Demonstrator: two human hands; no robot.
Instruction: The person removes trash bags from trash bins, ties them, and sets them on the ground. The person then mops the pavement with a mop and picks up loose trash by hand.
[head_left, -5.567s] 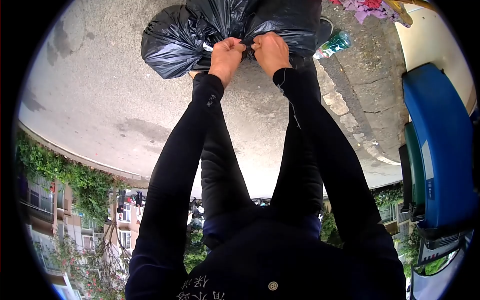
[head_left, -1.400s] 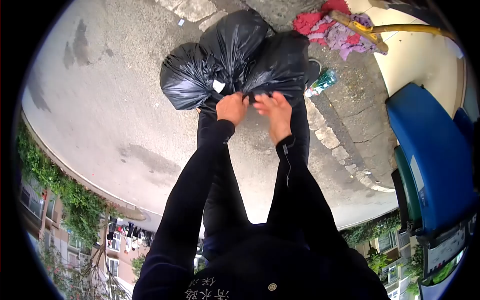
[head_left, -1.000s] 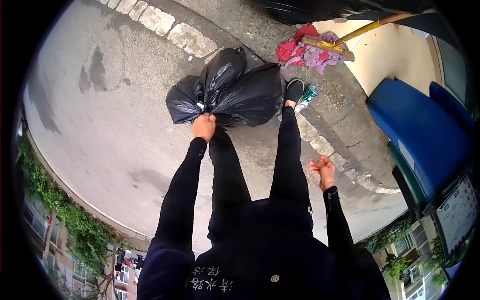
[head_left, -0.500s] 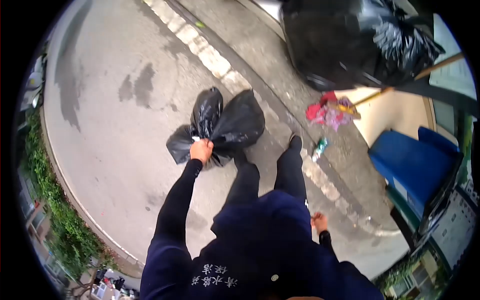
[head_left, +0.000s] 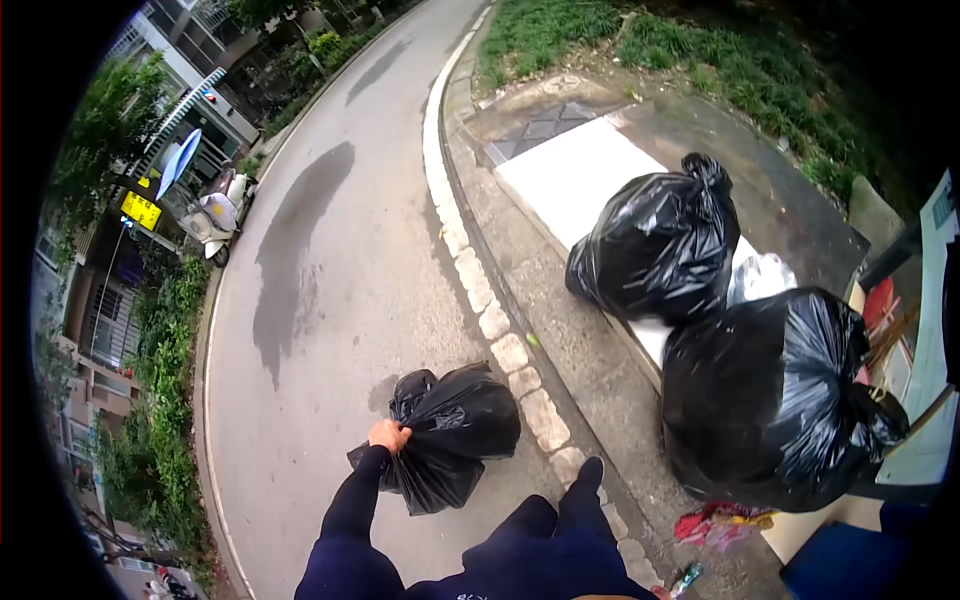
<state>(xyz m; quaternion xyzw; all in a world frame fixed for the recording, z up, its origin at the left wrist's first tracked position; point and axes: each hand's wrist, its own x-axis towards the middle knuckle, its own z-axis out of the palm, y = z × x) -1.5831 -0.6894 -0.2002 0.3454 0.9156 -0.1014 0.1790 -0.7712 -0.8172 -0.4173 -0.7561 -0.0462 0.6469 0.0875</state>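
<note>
My left hand (head_left: 389, 436) is closed around the gathered necks of black garbage bags (head_left: 465, 415), which bulge out to the right of and below my fist, over the road beside my legs. How many bags are bunched together I cannot tell. Only a sliver of my right hand (head_left: 660, 592) shows at the bottom edge, its fingers cut off by the frame. A green and silver crumpled wrapper or bottle (head_left: 687, 578) lies on the pavement close to it.
Two full, tied black bags stand to the right, one (head_left: 655, 245) on a white board (head_left: 590, 170), the larger (head_left: 770, 400) nearer me. A stone kerb (head_left: 470, 275) divides road from pavement. Pink cloth (head_left: 715, 525) and a blue bin (head_left: 840, 565) are lower right. A scooter (head_left: 215, 215) is parked far left.
The view has tilted up and shows more road and both large bags. My left hand still grips the bags, which have swung and changed shape. My right hand has slipped almost out of frame.
</note>
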